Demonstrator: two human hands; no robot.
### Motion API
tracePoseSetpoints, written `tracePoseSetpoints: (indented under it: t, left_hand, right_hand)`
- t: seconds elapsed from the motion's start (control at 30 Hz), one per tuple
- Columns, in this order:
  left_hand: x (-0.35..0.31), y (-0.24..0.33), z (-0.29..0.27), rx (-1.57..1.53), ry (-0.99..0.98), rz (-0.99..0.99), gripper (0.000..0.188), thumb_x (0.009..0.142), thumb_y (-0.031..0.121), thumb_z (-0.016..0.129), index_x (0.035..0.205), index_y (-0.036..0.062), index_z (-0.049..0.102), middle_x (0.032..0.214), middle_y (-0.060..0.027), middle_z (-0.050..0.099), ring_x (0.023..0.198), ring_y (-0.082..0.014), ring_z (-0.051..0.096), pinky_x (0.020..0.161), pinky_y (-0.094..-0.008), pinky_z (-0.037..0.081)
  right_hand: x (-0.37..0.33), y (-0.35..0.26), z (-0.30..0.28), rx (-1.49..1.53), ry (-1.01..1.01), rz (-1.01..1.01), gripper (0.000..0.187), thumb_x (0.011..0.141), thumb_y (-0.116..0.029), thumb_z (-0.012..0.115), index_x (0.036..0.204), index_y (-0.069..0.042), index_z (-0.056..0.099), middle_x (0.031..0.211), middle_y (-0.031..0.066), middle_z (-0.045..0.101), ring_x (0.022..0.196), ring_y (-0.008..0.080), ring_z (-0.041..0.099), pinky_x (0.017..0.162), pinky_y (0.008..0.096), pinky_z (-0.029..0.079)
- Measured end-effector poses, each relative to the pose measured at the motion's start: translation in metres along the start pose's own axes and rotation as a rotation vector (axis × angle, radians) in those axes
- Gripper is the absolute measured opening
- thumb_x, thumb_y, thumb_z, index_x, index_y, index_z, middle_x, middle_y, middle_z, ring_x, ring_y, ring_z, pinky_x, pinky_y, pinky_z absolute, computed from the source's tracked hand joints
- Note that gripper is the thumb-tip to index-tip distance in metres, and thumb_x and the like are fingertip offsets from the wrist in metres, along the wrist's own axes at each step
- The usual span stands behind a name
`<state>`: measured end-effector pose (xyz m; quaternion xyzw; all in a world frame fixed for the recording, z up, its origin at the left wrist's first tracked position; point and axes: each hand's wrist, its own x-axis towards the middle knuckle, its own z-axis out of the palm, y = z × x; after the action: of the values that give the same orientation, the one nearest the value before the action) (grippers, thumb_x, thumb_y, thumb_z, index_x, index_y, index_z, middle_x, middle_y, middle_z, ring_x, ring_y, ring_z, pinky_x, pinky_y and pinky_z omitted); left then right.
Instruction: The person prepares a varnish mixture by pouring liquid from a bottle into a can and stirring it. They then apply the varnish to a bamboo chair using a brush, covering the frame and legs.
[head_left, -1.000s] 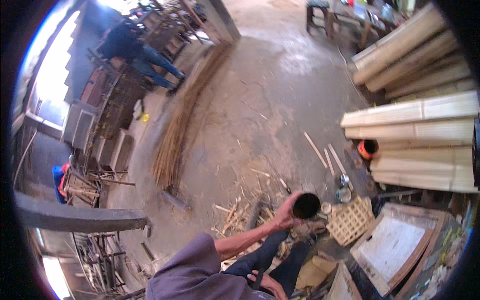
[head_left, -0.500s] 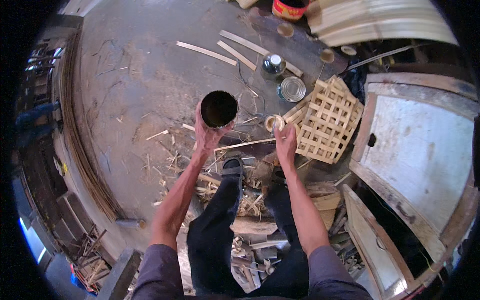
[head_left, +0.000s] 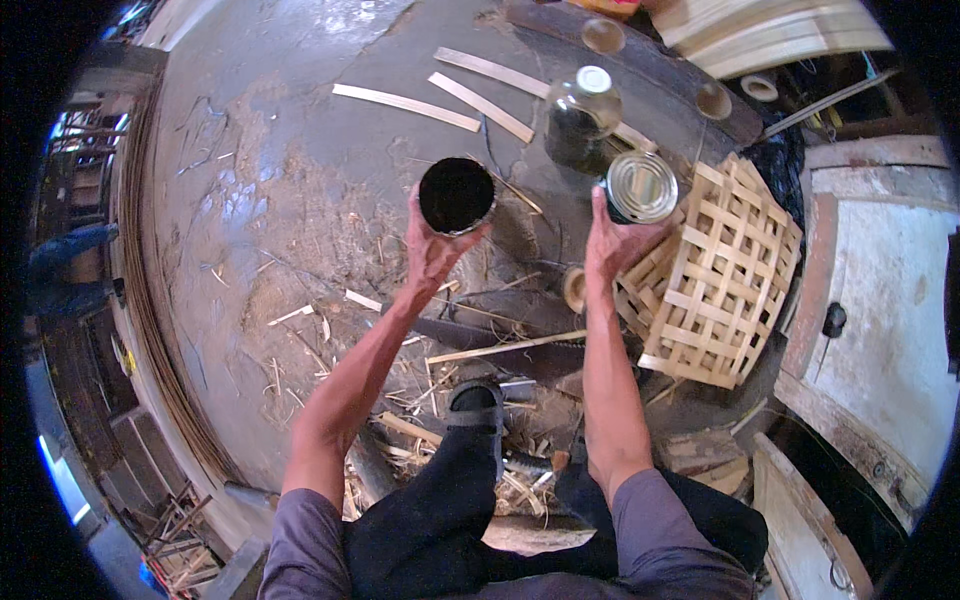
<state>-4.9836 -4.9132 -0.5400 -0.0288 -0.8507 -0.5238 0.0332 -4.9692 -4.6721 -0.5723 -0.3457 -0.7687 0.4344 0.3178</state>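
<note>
The left hand is grasping one dark container over the floor; the right hand is grasping one tin, just beside one jar. One woven basket is sitting right of the tin, and three strips are lying beyond the container.

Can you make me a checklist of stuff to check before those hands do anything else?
1. Left hand has the dark container: ok, it grips the side.
2. Right hand has the tin can: ok, the thumb is along its side.
3. Tin can lifted off the floor: cannot tell, its bottom is hidden.
4. Jar closed: ok, its white lid is on.
5. Dark container empty: cannot tell, it's too dark inside.
6. Floor tidy near the foot: not ok, wood scraps lie around it.
</note>
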Motion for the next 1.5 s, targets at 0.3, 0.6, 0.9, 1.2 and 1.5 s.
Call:
tracePoseSetpoints:
  t: [0.3, 0.6, 0.9, 1.2, 1.5]
  left_hand:
    - [-0.027, 0.016, 0.033, 0.081, 0.063, 0.061, 0.095, 0.06, 0.025, 0.089, 0.137, 0.0045, 0.036, 0.127, -0.0153, 0.055, 0.115, -0.0301, 0.057, 0.1, -0.0402, 0.044]
    - [-0.044, 0.02, 0.076, -0.082, -0.001, 0.036, 0.101, 0.061, 0.028, 0.089, 0.139, 0.002, 0.031, 0.133, -0.018, 0.046, 0.123, -0.0312, 0.05, 0.104, -0.0404, 0.041]
    - [-0.046, -0.001, 0.075, -0.177, -0.048, 0.093, 0.142, 0.059, 0.033, 0.091, 0.149, 0.0033, -0.015, 0.153, -0.0271, 0.022, 0.14, -0.0405, 0.028, 0.116, -0.0452, 0.025]
    - [-0.047, 0.0, 0.079, -0.234, -0.062, 0.063, 0.146, 0.06, 0.026, 0.089, 0.146, 0.0041, -0.028, 0.154, -0.0326, 0.016, 0.141, -0.0413, 0.028, 0.116, -0.0418, 0.028]
    - [-0.054, -0.004, 0.081, -0.211, -0.064, 0.067, 0.137, 0.06, 0.014, 0.083, 0.148, 0.0002, -0.021, 0.154, -0.0321, 0.016, 0.142, -0.0403, 0.027, 0.116, -0.0394, 0.027]
  right_hand:
    - [0.034, -0.005, -0.023, -0.012, -0.153, -0.057, 0.1, 0.064, -0.034, 0.089, 0.137, 0.004, 0.032, 0.129, 0.0214, 0.049, 0.117, 0.0341, 0.051, 0.104, 0.0446, 0.037]
    - [0.07, -0.066, -0.095, -0.045, -0.767, -0.368, 0.099, 0.061, -0.023, 0.089, 0.14, 0.0, 0.034, 0.132, 0.0175, 0.05, 0.121, 0.0297, 0.052, 0.106, 0.04, 0.04]
    - [0.063, -0.105, -0.124, -0.393, -1.056, -0.735, 0.107, 0.062, -0.026, 0.089, 0.145, -0.006, 0.026, 0.135, 0.0181, 0.049, 0.125, 0.0322, 0.05, 0.109, 0.0422, 0.039]
    - [0.069, -0.138, -0.104, -0.658, -1.19, -0.905, 0.104, 0.059, -0.03, 0.088, 0.142, -0.004, 0.031, 0.135, 0.019, 0.049, 0.126, 0.0362, 0.048, 0.107, 0.0509, 0.037]
    - [0.067, -0.145, -0.096, -0.93, -1.183, -1.07, 0.108, 0.06, -0.046, 0.085, 0.143, -0.004, 0.028, 0.136, 0.0164, 0.047, 0.128, 0.0327, 0.047, 0.105, 0.0651, 0.031]
